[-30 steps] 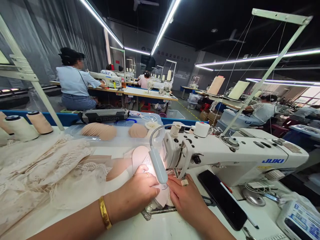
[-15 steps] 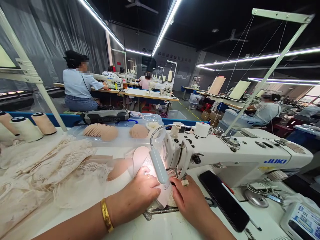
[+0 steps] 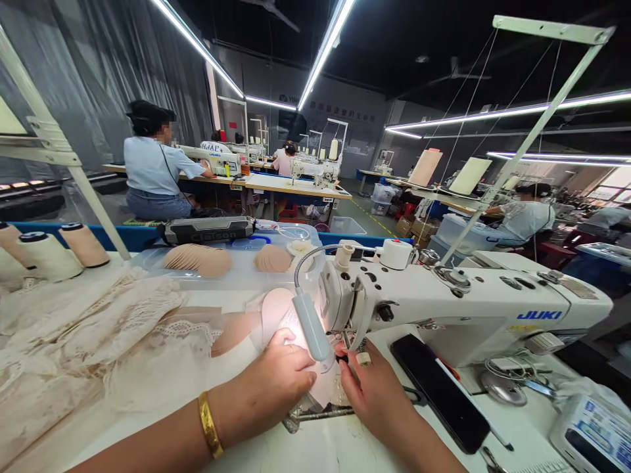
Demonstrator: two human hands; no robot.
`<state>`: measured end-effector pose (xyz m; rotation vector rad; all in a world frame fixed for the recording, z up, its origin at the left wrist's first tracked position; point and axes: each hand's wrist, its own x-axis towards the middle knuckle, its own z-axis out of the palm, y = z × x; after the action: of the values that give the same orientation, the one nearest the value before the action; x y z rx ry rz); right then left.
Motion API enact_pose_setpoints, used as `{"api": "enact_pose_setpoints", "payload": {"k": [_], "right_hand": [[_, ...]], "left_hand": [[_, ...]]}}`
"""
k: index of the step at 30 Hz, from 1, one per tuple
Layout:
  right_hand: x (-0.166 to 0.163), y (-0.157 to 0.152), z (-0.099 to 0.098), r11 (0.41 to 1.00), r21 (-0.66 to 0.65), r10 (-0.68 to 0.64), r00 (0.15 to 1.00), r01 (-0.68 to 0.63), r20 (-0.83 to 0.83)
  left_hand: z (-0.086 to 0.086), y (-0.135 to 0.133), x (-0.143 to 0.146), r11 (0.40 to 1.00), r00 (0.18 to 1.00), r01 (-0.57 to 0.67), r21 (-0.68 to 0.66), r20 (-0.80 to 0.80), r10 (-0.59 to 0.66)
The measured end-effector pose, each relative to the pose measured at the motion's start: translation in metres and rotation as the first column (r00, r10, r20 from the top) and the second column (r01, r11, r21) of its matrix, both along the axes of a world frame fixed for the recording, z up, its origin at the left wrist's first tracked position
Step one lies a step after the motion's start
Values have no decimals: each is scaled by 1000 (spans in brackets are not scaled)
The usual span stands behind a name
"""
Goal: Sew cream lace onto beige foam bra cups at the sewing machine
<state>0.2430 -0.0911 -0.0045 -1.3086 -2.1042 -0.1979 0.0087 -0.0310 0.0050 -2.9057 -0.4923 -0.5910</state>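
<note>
My left hand [image 3: 269, 384], a gold bangle at its wrist, is closed on a pale pink bra cup piece [image 3: 323, 389] beside the needle area of a white sewing machine [image 3: 473, 289]. Its thumb and fingertips rest on the fabric. Close to the presser foot is my right hand [image 3: 377, 387], fingers bent, with a small dark thing at the fingertips that I cannot make out. A grey gooseneck lamp [image 3: 311, 326] lights the cloth and hides part of it. Another rounded pink piece [image 3: 277, 303] lies behind my left hand.
Cream lace fabric [image 3: 142, 335] spreads over the left of the table. A clear plastic bin [image 3: 241, 276] holds stacked beige cups. Right of my hands lie a black phone [image 3: 441, 394] and a white device [image 3: 596, 430]. Thread cones [image 3: 83, 244] stand left; co-workers sit beyond.
The camera view has shifted very slightly. My right hand's fingertips have moved a little by the presser foot; my left hand stays in place on the fabric.
</note>
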Motion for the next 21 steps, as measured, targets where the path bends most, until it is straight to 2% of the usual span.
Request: {"api": "enact_pose_setpoints", "payload": {"k": [12, 16, 21], "right_hand": [[6, -2, -5, 1000, -3, 12, 998, -12, 57], [8, -6, -7, 995, -71, 71, 994, -66, 77], [7, -8, -6, 981, -171, 110, 992, -97, 68]], "left_hand": [[-1, -3, -2, 999, 1000, 0, -51, -2, 0], [-2, -1, -2, 998, 1000, -11, -65, -18, 10], [4, 6, -1, 998, 999, -37, -52, -32, 36]]}}
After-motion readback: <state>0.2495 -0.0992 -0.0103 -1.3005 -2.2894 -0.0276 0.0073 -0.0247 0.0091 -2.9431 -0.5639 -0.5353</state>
